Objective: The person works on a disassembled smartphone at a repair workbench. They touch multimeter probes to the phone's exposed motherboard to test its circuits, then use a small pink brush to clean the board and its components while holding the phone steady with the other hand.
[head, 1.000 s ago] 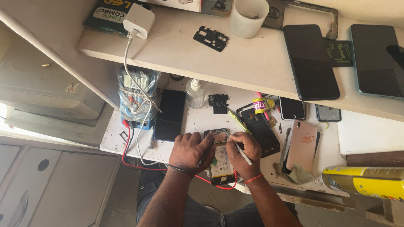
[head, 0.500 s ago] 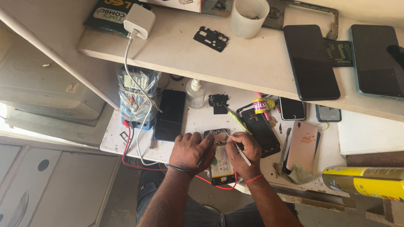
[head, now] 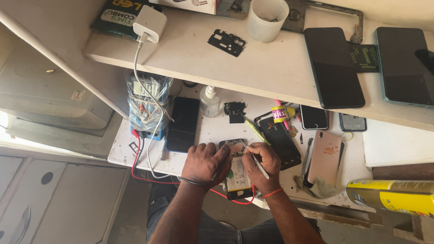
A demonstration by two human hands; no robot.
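At the worktop's near edge, the right hand (head: 266,163) pinched a thin white probe (head: 254,159), tip in the opened black phone (head: 237,174); the left hand (head: 203,163) clamped its nine o'clock side. Board-level probing seemed underway; next wants steady, fine tip placement.

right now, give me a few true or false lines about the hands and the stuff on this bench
1. The right hand holds a thin tool over the opened phone. True.
2. The left hand rests on the upper shelf. False: it is down at the opened phone.
3. A white cup stands on the shelf. True.
4. The white charger lies on the floor. False: it sits on the shelf.
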